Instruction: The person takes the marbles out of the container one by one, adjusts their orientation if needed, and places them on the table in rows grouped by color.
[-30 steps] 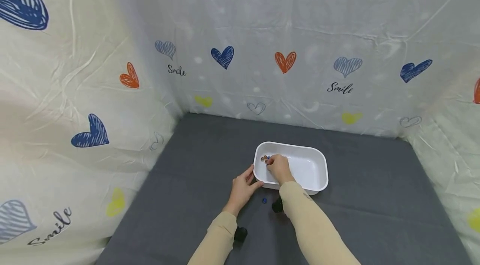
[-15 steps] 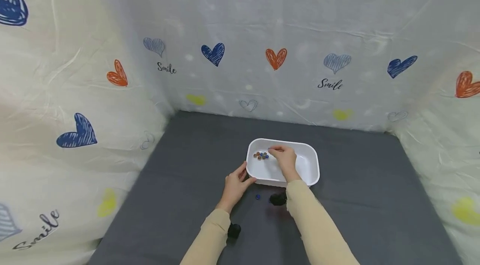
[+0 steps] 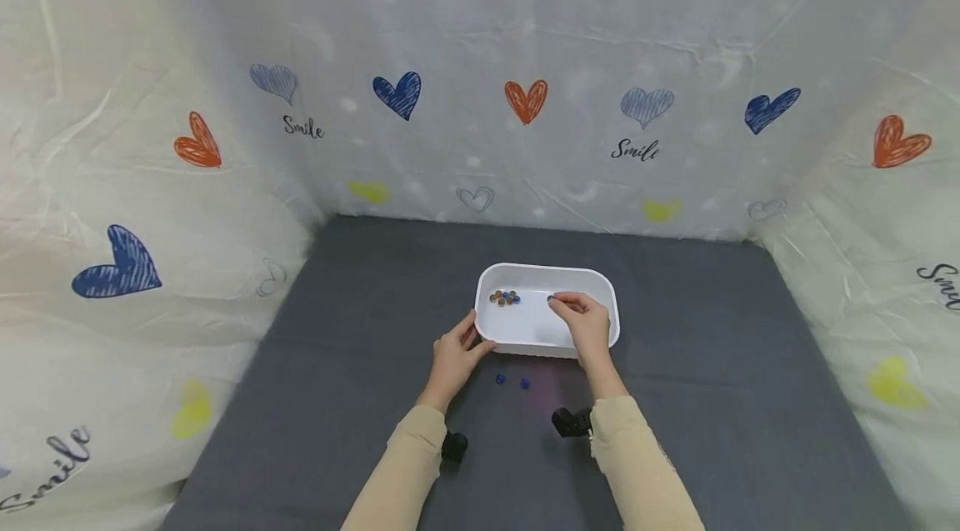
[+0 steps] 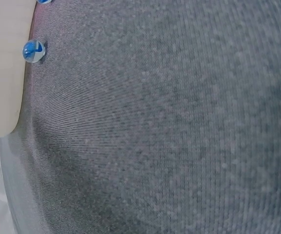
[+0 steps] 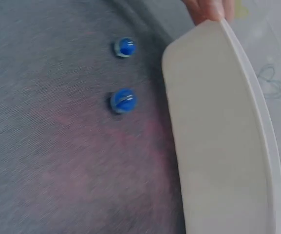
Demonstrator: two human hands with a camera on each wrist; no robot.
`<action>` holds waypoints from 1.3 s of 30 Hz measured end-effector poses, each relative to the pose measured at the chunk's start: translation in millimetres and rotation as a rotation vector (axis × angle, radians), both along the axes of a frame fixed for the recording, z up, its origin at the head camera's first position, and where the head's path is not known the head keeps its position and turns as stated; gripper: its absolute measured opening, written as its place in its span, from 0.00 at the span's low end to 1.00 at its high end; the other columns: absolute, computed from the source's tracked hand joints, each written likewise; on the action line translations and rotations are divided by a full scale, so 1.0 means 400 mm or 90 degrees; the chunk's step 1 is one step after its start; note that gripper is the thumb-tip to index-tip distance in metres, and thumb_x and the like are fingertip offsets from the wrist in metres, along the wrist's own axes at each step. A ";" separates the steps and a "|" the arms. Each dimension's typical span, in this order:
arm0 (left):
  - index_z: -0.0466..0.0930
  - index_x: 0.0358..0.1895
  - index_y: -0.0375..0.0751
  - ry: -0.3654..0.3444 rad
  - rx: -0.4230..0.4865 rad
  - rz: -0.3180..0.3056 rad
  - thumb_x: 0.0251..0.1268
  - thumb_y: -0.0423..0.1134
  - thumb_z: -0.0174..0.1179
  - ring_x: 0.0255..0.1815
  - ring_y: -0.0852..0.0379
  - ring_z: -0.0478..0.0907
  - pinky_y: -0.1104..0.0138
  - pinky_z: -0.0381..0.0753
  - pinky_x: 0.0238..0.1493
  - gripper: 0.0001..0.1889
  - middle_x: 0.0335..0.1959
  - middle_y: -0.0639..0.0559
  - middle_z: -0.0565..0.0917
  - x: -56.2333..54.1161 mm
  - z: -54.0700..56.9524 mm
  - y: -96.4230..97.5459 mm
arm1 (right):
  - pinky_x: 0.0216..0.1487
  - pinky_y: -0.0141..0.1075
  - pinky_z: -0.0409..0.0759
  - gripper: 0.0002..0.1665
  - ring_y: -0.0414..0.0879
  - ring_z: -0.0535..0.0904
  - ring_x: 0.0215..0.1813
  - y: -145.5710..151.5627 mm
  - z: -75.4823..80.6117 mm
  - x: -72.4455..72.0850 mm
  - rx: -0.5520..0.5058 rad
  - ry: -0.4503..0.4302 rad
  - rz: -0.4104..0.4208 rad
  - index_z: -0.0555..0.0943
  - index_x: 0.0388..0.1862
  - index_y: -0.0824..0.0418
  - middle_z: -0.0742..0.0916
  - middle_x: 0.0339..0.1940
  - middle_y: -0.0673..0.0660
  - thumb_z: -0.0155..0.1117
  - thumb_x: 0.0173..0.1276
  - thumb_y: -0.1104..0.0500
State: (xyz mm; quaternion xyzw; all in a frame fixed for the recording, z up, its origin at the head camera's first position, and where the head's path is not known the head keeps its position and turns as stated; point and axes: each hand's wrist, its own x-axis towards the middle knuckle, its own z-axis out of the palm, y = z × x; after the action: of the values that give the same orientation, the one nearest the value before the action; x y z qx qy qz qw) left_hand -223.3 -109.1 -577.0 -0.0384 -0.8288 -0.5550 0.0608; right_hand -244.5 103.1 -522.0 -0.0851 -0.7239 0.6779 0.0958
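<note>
A white plastic tray [image 3: 540, 337] stands on the dark cloth. My left hand [image 3: 452, 360] grips its near left corner, with the thumb on the front side and the fingers along the left side. In the right wrist view, fingertips of the left hand [image 5: 211, 9] touch the tray's rim [image 5: 257, 97]. Over the tray's right half, my right hand [image 3: 588, 327] pinches a small dark marble [image 3: 551, 298] between thumb and fingers. Several amber and blue marbles [image 3: 504, 298] lie grouped in the tray's left part.
Two blue marbles, one at the left [image 3: 500, 378] and one at the right [image 3: 525, 383], lie on the grey cloth [image 3: 712, 431] before the tray. Black wrist devices [image 3: 572, 423] hang under the sleeves. A heart-printed curtain [image 3: 480, 97] surrounds the table.
My right hand has moved from the marble group toward the tray's right side, with a marble in its fingertips. A second blue marble on the cloth now shows fully. The left hand stays at the corner.
</note>
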 end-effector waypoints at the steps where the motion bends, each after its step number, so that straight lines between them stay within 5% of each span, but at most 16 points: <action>1: 0.62 0.66 0.32 -0.001 0.001 0.001 0.52 0.36 0.69 0.60 0.50 0.68 0.71 0.74 0.52 0.38 0.65 0.41 0.65 -0.002 0.000 0.000 | 0.34 0.27 0.76 0.13 0.40 0.80 0.33 0.005 -0.011 0.001 0.000 0.005 0.004 0.84 0.37 0.69 0.87 0.32 0.58 0.71 0.56 0.61; 8: 0.62 0.67 0.31 -0.007 0.012 -0.002 0.52 0.36 0.68 0.61 0.50 0.67 0.72 0.73 0.53 0.38 0.65 0.41 0.64 -0.003 0.001 0.003 | 0.35 0.26 0.80 0.13 0.40 0.81 0.34 0.030 -0.033 0.067 0.007 0.047 0.059 0.83 0.37 0.70 0.86 0.32 0.56 0.71 0.56 0.62; 15: 0.62 0.67 0.32 -0.006 0.008 0.004 0.52 0.36 0.68 0.61 0.50 0.67 0.73 0.73 0.53 0.38 0.65 0.40 0.64 -0.001 0.001 -0.002 | 0.37 0.31 0.83 0.10 0.45 0.82 0.36 0.042 -0.020 0.161 0.050 0.069 0.196 0.83 0.38 0.71 0.86 0.34 0.60 0.68 0.58 0.66; 18: 0.62 0.67 0.31 -0.005 0.012 0.001 0.52 0.36 0.68 0.61 0.49 0.67 0.72 0.73 0.53 0.38 0.65 0.40 0.64 -0.002 0.001 -0.002 | 0.36 0.33 0.83 0.09 0.48 0.82 0.35 0.047 -0.044 0.182 0.091 0.077 0.237 0.83 0.37 0.71 0.85 0.34 0.61 0.68 0.58 0.67; 27: 0.62 0.67 0.32 -0.010 0.019 0.003 0.51 0.36 0.69 0.61 0.50 0.67 0.73 0.73 0.53 0.38 0.65 0.41 0.64 -0.001 0.002 0.001 | 0.29 0.31 0.81 0.05 0.42 0.81 0.30 0.066 -0.153 0.155 0.200 0.036 0.227 0.85 0.32 0.59 0.86 0.29 0.51 0.71 0.55 0.63; 39: 0.62 0.66 0.30 -0.005 0.023 0.001 0.52 0.35 0.68 0.61 0.49 0.67 0.73 0.73 0.54 0.38 0.65 0.40 0.64 0.000 0.004 0.003 | 0.26 0.30 0.80 0.06 0.38 0.80 0.27 0.077 -0.186 0.144 0.307 0.029 0.223 0.86 0.30 0.55 0.85 0.26 0.46 0.71 0.54 0.65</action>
State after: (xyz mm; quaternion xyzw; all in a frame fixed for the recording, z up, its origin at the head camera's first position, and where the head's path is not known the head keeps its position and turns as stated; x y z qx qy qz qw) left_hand -223.3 -108.0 -575.3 -0.0342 -0.8189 -0.5699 0.0588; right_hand -186.7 133.9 -596.4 0.0812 -0.8653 0.4945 0.0108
